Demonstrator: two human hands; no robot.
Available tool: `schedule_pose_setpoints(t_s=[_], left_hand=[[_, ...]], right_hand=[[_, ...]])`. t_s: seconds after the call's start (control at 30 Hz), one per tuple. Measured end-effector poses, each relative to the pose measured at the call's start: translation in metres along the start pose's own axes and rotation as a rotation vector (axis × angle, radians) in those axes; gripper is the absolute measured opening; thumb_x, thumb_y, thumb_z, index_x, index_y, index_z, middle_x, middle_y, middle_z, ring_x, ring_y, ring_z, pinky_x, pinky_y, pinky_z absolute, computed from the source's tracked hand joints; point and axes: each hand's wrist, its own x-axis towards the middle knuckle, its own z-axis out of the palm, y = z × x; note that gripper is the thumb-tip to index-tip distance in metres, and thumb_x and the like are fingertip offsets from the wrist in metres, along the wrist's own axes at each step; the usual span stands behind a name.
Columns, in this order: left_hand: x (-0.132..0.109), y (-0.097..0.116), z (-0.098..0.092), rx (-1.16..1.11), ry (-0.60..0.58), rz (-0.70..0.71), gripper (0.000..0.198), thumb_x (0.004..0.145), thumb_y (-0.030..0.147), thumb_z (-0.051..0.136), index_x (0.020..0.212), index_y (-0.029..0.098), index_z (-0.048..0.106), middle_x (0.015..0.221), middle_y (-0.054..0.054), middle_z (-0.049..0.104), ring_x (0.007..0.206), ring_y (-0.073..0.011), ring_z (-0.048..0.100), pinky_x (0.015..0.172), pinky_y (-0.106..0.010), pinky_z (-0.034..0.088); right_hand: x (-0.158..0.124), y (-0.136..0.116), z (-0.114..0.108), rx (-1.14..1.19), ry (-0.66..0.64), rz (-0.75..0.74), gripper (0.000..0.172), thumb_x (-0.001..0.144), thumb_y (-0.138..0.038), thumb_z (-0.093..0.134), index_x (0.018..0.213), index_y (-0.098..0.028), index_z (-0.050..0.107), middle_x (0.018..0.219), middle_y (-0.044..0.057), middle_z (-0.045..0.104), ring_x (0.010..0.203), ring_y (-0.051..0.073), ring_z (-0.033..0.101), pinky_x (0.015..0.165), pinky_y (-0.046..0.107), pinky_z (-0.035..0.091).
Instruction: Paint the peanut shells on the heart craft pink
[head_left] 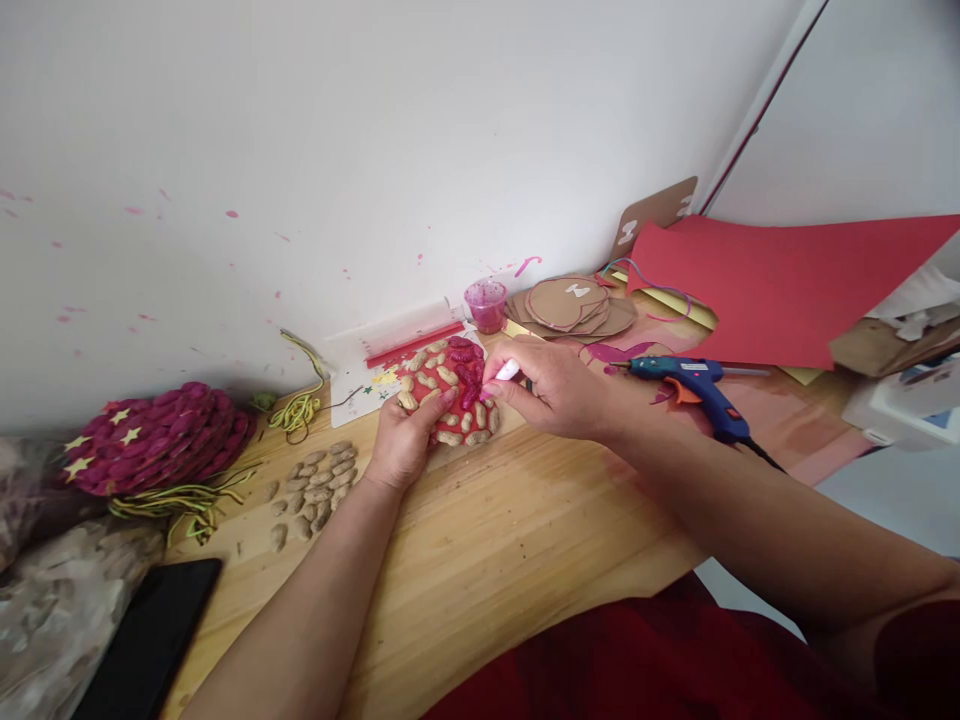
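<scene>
A red round disc (448, 390) covered with peanut shells lies on the wooden table (487, 540); some shells near its top are painted magenta. My left hand (405, 440) grips the disc's lower left edge, fingers curled round it. My right hand (544, 385) is closed in a pinch on a thin white-handled brush (507, 371), its tip at the painted shells.
Loose peanut shells (315, 488) lie left of my hand. A magenta shell dome with yellow stars (154, 435), a pink paint cup (486, 304), cardboard discs (570, 305), a blue glue gun (694, 385), red paper (780, 285) and a black phone (150, 635) are around.
</scene>
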Motion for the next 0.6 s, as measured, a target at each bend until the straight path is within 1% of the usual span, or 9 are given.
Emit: schedule_pose_setpoints(t_s=[0.13, 0.23, 0.37, 0.5, 0.6], left_hand=[[0.001, -0.001, -0.001, 0.02, 0.003, 0.017, 0.038, 0.061, 0.034, 0.096, 0.09, 0.016, 0.079, 0.091, -0.01, 0.081, 0.078, -0.0247, 0.076, 0.072, -0.036, 0.062], [0.001, -0.001, 0.0, 0.007, 0.003, 0.017, 0.039, 0.062, 0.033, 0.095, 0.093, 0.016, 0.079, 0.093, -0.01, 0.081, 0.075, -0.0237, 0.076, 0.073, -0.036, 0.062], [0.0, 0.002, 0.002, -0.013, 0.004, -0.005, 0.038, 0.062, 0.032, 0.094, 0.091, 0.014, 0.078, 0.084, -0.009, 0.079, 0.066, -0.0219, 0.073, 0.065, -0.033, 0.06], [0.001, 0.007, 0.007, -0.063, 0.062, -0.024, 0.041, 0.056, 0.029, 0.096, 0.088, 0.012, 0.077, 0.08, -0.008, 0.078, 0.063, -0.0211, 0.072, 0.061, -0.031, 0.059], [0.001, 0.012, 0.009, -0.107, 0.104, -0.028, 0.042, 0.052, 0.027, 0.097, 0.084, 0.012, 0.073, 0.073, -0.005, 0.075, 0.054, -0.0161, 0.066, 0.051, -0.026, 0.054]], right_hand=[[0.0, 0.001, 0.0, -0.004, -0.02, 0.003, 0.012, 0.098, -0.027, 0.054, 0.09, -0.021, 0.059, 0.085, 0.005, 0.068, 0.081, 0.019, 0.06, 0.078, 0.031, 0.044], [-0.001, 0.001, -0.001, -0.005, -0.031, 0.008, 0.012, 0.098, -0.028, 0.054, 0.09, -0.021, 0.059, 0.084, 0.005, 0.068, 0.08, 0.018, 0.059, 0.076, 0.031, 0.044], [-0.001, 0.001, 0.0, -0.017, 0.043, 0.006, 0.009, 0.098, -0.025, 0.055, 0.093, -0.019, 0.06, 0.086, 0.004, 0.069, 0.081, 0.017, 0.061, 0.076, 0.029, 0.043], [-0.001, 0.002, 0.0, -0.026, 0.089, 0.001, 0.008, 0.097, -0.024, 0.057, 0.093, -0.019, 0.061, 0.082, 0.002, 0.067, 0.075, 0.015, 0.058, 0.071, 0.027, 0.041], [-0.001, 0.002, -0.001, -0.024, 0.109, -0.024, 0.007, 0.096, -0.022, 0.057, 0.091, -0.018, 0.06, 0.08, 0.001, 0.066, 0.071, 0.013, 0.056, 0.068, 0.026, 0.04]])
